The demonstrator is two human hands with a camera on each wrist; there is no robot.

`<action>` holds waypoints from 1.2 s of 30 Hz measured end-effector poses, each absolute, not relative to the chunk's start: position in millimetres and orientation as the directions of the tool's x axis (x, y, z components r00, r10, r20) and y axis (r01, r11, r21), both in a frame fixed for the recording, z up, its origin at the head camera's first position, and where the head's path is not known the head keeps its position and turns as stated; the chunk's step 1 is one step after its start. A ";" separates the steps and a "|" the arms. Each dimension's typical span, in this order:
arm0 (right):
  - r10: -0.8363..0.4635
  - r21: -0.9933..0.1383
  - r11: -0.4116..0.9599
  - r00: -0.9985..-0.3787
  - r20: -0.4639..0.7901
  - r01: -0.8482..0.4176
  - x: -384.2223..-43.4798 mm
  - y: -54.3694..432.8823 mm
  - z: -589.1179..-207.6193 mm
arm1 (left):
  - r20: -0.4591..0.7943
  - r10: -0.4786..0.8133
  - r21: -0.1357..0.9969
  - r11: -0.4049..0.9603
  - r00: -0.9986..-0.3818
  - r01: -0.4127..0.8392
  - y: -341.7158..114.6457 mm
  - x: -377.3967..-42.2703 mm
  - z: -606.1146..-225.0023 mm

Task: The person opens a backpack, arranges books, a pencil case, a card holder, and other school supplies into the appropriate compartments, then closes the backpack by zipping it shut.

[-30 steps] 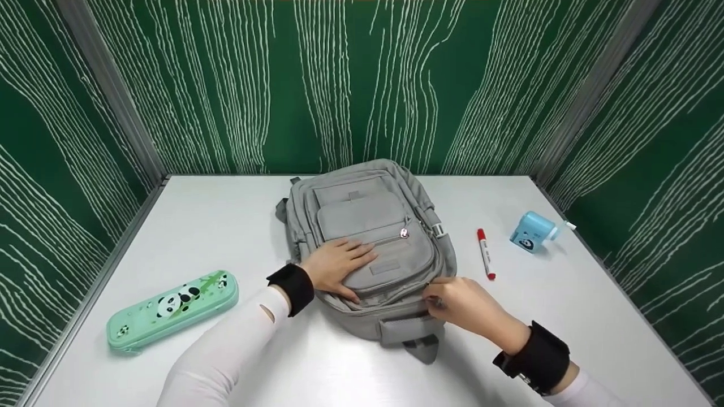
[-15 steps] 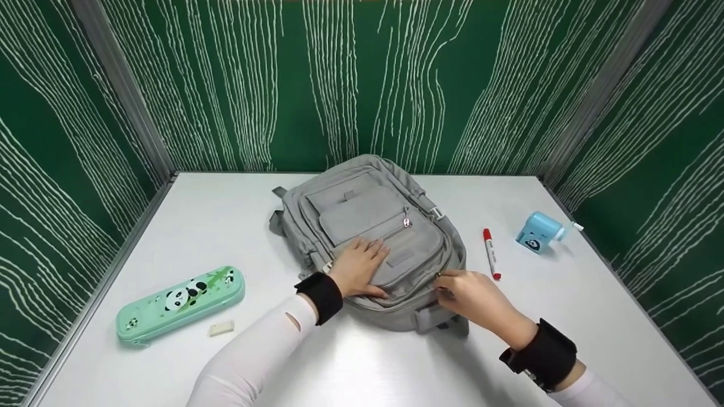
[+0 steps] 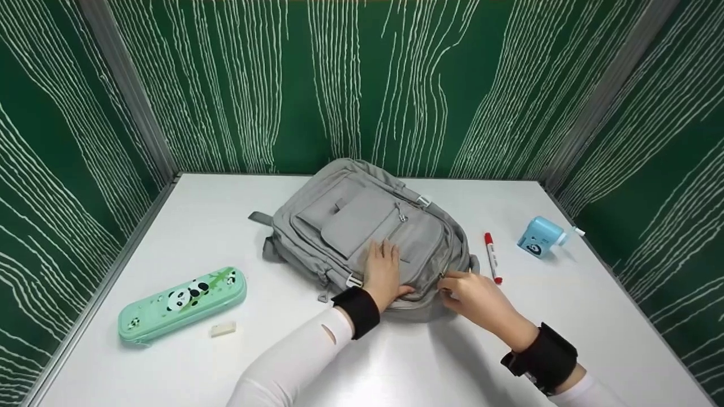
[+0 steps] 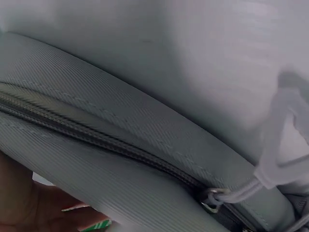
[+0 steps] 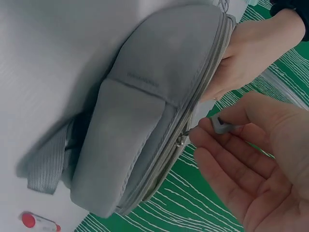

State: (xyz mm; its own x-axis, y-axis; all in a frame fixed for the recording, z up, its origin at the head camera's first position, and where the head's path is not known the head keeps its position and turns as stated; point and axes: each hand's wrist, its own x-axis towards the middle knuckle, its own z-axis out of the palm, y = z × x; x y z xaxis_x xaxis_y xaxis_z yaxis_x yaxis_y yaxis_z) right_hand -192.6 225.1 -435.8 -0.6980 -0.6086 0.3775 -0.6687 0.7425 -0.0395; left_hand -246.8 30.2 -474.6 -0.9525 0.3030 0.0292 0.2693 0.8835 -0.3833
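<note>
A grey backpack (image 3: 362, 220) lies tilted on the white table, its front pocket facing up. My left hand (image 3: 384, 274) rests on the lower front of it with straight fingers. At the backpack's near right corner, my right hand (image 3: 475, 297) pinches a small grey zipper pull (image 5: 221, 124) between thumb and forefinger; its other fingers are loosely bent in the right wrist view. The pull's metal slider (image 5: 181, 139) sits on the zipper along the bag's edge. In the left wrist view, another zipper (image 4: 120, 142) runs along the side, with a triangular grey pull (image 4: 270, 169).
A green panda pencil case (image 3: 181, 305) lies at the left, a small whitish eraser (image 3: 223, 329) beside it. Right of the backpack are a red-capped marker (image 3: 492, 259) and a blue crank pencil sharpener (image 3: 541, 236). Green patterned walls (image 3: 294, 85) enclose the table.
The backpack has turned, its top swinging left and its near end rightward. My left hand has moved right with it, while my right hand stays at the corner. The eraser has come into sight.
</note>
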 end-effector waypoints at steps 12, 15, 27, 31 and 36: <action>-0.610 -0.100 0.729 -0.709 0.355 -0.677 -196.0 227.8 -436.9 | 0.040 0.516 -0.193 0.844 -0.856 0.500 -12.4 -257.0 -477.7; -0.613 -0.103 0.724 -0.705 0.358 -0.682 -196.3 228.9 -436.3 | 0.014 0.627 -0.110 0.775 -0.779 0.622 -35.5 -266.7 -472.1; -0.605 -0.136 0.724 -0.717 0.347 -0.677 -197.2 232.7 -437.1 | -0.034 0.715 0.075 0.699 -0.699 0.711 -95.2 -290.0 -449.3; -0.603 -0.157 0.724 -0.727 0.329 -0.671 -196.4 232.9 -437.1 | -0.068 0.701 0.047 0.713 -0.710 0.699 -95.3 -288.6 -447.6; -0.594 -0.163 0.730 -0.735 0.327 -0.663 -195.6 234.8 -435.9 | -0.047 0.679 -0.018 0.733 -0.732 0.680 -85.5 -283.4 -454.5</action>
